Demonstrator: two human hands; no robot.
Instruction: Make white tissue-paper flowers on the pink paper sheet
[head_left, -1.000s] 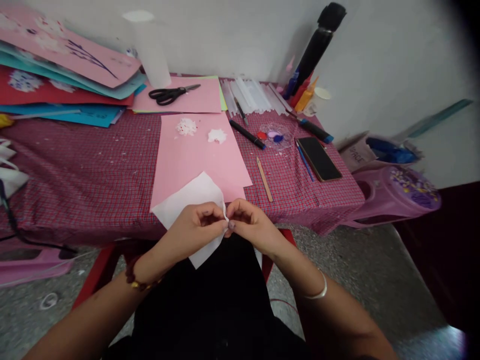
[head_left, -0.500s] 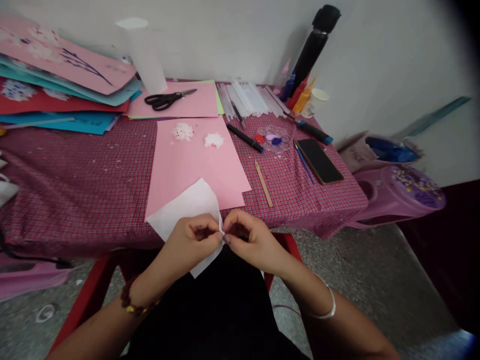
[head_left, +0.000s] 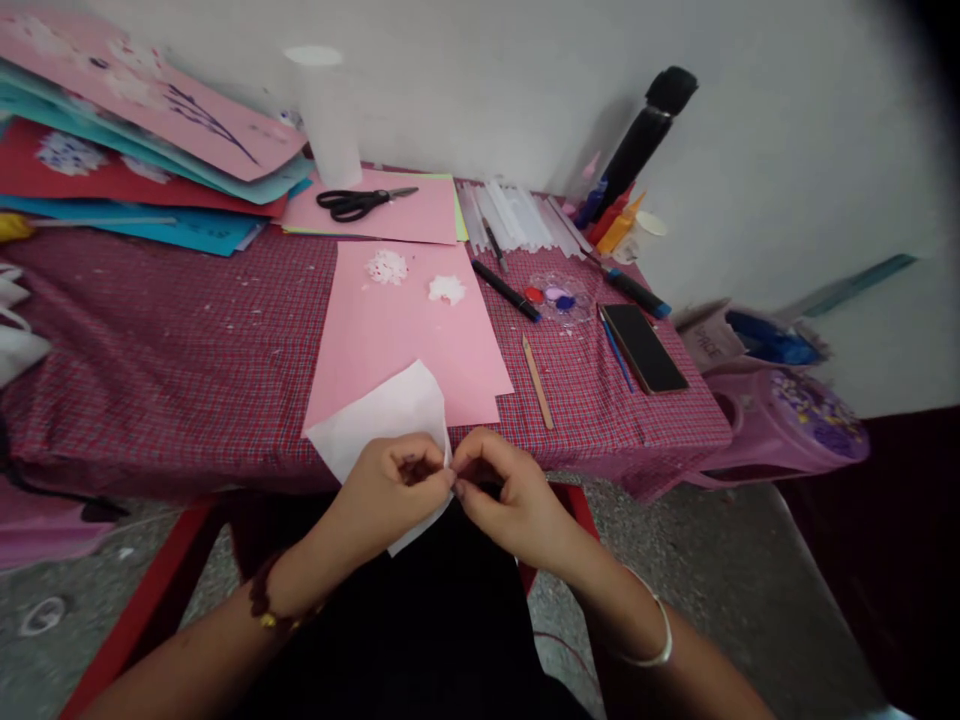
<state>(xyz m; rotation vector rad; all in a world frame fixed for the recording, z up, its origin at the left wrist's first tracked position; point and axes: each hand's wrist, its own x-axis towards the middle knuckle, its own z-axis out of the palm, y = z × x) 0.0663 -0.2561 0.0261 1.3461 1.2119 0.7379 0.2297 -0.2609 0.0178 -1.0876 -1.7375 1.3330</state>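
Observation:
A sheet of thin white paper (head_left: pixel 382 412) hangs over the table's front edge, partly on pink card sheets (head_left: pixel 401 345). My left hand (head_left: pixel 396 492) is closed in a pinch on the paper near its right edge. Thumb and fingers of my right hand (head_left: pixel 517 500) pinch the same edge, and the fingertips of both hands meet there. Those fingertips hide the exact spot of the grip. Two tufts of white paper bits lie on the pink card, a left tuft (head_left: pixel 387 267) and a right tuft (head_left: pixel 447 289).
Behind the card are black scissors (head_left: pixel 352 205) and a bundle of clear sticks (head_left: pixel 514 215). A pencil (head_left: pixel 537 382), black marker (head_left: pixel 506 291), paint palette (head_left: pixel 559 298) and phone (head_left: pixel 643 346) lie to the right. Painted cards (head_left: pixel 150 185) are stacked at left. A pink stool (head_left: pixel 757 425) stands beyond the table.
The camera view has shifted slightly, so the table items appear further right and lower. Both hands stay pinched on the white paper's edge, with fingertips drawn close together.

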